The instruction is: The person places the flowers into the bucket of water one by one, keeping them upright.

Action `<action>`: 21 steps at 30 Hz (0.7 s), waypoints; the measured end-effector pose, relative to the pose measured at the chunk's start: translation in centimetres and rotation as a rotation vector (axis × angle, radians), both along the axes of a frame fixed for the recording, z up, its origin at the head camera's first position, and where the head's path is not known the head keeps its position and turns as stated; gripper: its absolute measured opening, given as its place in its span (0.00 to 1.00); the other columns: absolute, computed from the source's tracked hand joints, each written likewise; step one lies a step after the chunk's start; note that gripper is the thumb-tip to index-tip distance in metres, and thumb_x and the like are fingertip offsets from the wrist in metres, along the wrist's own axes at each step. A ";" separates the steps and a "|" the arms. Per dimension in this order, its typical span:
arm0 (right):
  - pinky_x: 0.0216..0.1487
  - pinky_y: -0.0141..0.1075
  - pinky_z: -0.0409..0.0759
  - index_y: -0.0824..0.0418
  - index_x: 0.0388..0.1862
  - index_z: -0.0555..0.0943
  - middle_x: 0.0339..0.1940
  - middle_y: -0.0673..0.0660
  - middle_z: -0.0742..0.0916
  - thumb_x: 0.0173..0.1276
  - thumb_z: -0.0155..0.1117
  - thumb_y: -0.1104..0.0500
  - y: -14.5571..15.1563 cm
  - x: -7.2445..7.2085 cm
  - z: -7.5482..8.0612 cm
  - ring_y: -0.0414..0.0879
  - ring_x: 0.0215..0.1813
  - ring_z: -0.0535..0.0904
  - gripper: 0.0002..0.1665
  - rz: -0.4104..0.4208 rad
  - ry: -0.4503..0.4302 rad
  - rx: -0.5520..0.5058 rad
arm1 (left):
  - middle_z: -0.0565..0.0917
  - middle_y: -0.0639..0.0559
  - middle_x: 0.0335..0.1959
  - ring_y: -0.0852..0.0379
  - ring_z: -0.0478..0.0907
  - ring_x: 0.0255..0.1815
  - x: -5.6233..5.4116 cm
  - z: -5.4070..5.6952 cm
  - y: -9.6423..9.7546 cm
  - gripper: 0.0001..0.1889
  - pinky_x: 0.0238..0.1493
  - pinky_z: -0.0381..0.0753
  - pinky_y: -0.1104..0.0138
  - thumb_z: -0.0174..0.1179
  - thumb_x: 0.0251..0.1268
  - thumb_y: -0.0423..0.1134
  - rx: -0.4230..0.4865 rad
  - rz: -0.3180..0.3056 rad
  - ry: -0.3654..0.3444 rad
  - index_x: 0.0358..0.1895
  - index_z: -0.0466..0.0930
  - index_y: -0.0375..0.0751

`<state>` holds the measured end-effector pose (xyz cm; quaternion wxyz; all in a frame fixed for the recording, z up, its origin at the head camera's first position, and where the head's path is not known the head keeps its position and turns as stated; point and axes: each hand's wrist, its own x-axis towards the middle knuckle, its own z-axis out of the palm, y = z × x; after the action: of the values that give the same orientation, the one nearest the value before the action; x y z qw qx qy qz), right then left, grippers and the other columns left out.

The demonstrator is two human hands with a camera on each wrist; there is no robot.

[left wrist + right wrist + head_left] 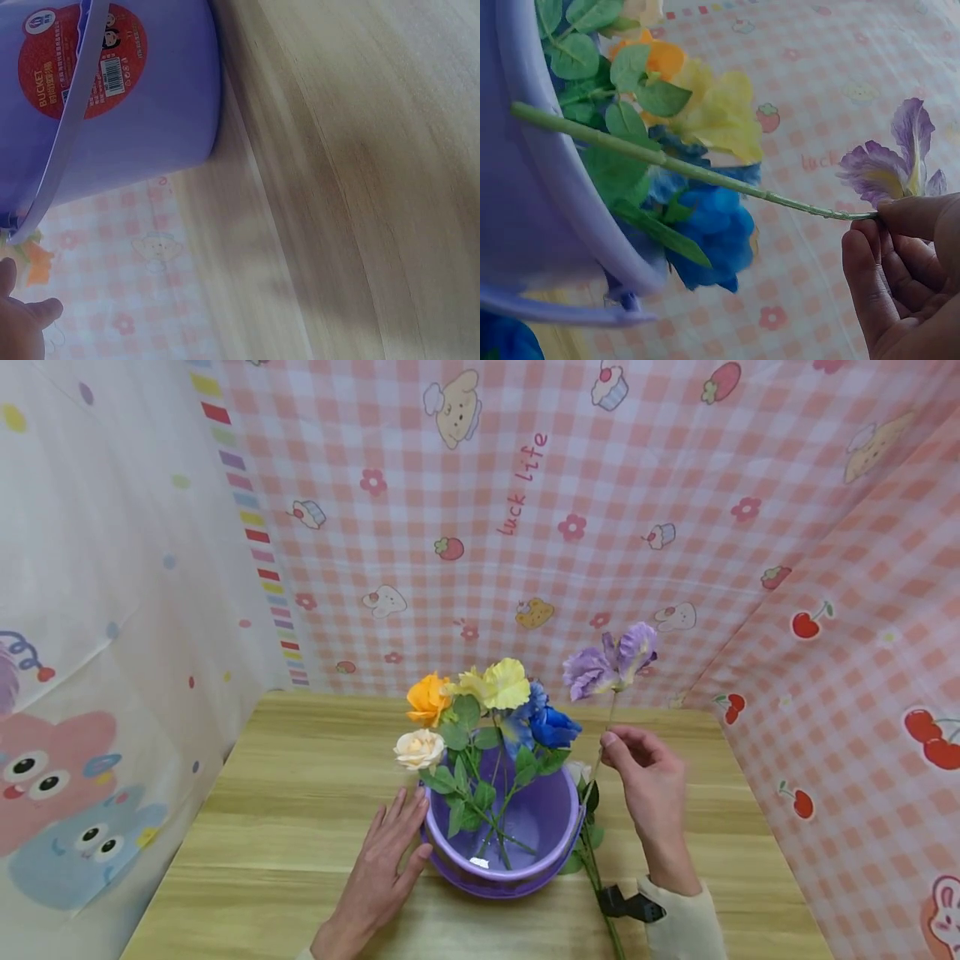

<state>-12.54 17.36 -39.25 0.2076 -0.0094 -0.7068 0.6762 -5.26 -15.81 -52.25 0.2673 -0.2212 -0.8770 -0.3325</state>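
A purple bucket [551, 806] stands on the wooden table, holding several artificial flowers: an orange bloom [429, 700], a cream rose [418, 749], a yellow flower [504, 683] and a blue one [555, 727]. My left hand [384, 853] rests against the bucket's left side, fingers straight. To the right of the bucket, my right hand [654, 789] pinches a purple iris [611, 664] by its stem, just below the petals. In the right wrist view that green stem [705, 175] slants across the bucket's rim, its cut end over the opening.
More flower stems [597, 872] with leaves lie on the table [735, 877] right of the bucket, partly under my right wrist. A blue bloom [508, 337] shows beyond the bucket's handle [562, 307]. Patterned checked cloth [480, 585] hangs behind and to the right.
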 end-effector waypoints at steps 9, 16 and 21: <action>0.40 0.32 0.89 0.74 0.43 0.85 0.30 0.52 0.89 0.71 0.71 0.65 -1.1 -0.3 0.8 0.41 0.31 0.86 0.10 -0.009 -0.028 0.003 | 0.69 0.45 0.77 0.35 0.65 0.76 0.0 0.0 -0.1 0.28 0.83 0.39 0.65 0.48 0.83 0.50 0.003 -0.001 -0.003 0.76 0.69 0.39; 0.40 0.34 0.89 0.74 0.43 0.85 0.31 0.56 0.89 0.70 0.70 0.66 -1.9 -0.7 0.6 0.43 0.30 0.87 0.09 0.016 -0.027 -0.002 | 0.69 0.45 0.77 0.35 0.65 0.76 0.0 0.2 -0.1 0.27 0.83 0.39 0.65 0.49 0.83 0.50 0.000 0.000 -0.009 0.77 0.69 0.40; 0.40 0.34 0.89 0.75 0.43 0.85 0.29 0.53 0.88 0.70 0.70 0.66 -2.6 -0.4 -0.7 0.40 0.30 0.86 0.10 0.063 -0.094 -0.002 | 0.69 0.45 0.77 0.38 0.64 0.77 0.1 0.2 0.0 0.27 0.83 0.39 0.66 0.51 0.82 0.48 -0.004 0.007 -0.018 0.77 0.69 0.40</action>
<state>-12.90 14.76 -39.96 0.1527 -0.0193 -0.7149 0.6820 -5.16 -15.86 -52.03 0.2603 -0.2158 -0.8807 -0.3318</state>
